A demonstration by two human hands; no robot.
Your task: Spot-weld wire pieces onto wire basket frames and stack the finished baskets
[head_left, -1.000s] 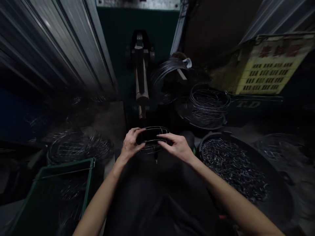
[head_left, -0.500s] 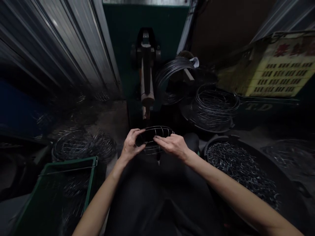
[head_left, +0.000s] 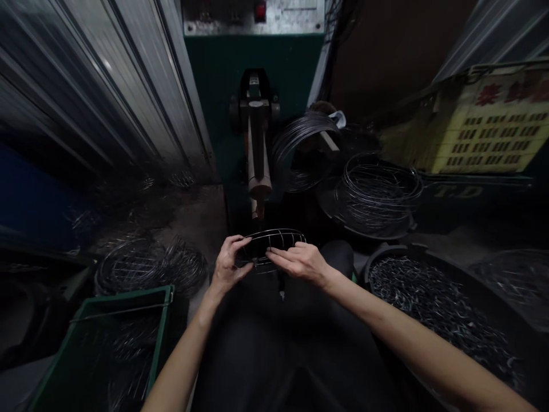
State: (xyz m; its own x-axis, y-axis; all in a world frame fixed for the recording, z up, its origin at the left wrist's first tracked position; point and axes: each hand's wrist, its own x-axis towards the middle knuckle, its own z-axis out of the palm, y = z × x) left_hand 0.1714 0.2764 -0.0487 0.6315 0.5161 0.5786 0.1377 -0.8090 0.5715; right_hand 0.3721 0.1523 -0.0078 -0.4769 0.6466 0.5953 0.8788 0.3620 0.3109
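A round wire frame (head_left: 281, 232), made of thin metal rings joined by short upright wires, is between my hands above my lap. My left hand (head_left: 228, 262) grips its left side, thumb below and fingers over the upper ring. My right hand (head_left: 302, 262) holds the right side, with the index finger stretched across the inside of the rings. Just beyond the frame is the copper-coloured tip of a machine arm (head_left: 259, 154); the dim light hides whether the wire touches it.
A green machine body (head_left: 206, 80) with a red switch (head_left: 260, 11) stands ahead. On the right are wire coils (head_left: 309, 129), a pan of wire rings (head_left: 377, 229), a tub of short bent wire pieces (head_left: 433, 303) and a yellow crate (head_left: 493, 137). A green crate (head_left: 165, 320) stands at left.
The whole view has tilted up slightly, bringing the machine's panel and red switch into sight. Both hands keep their hold on the wire frame, with hardly any shift relative to the machine.
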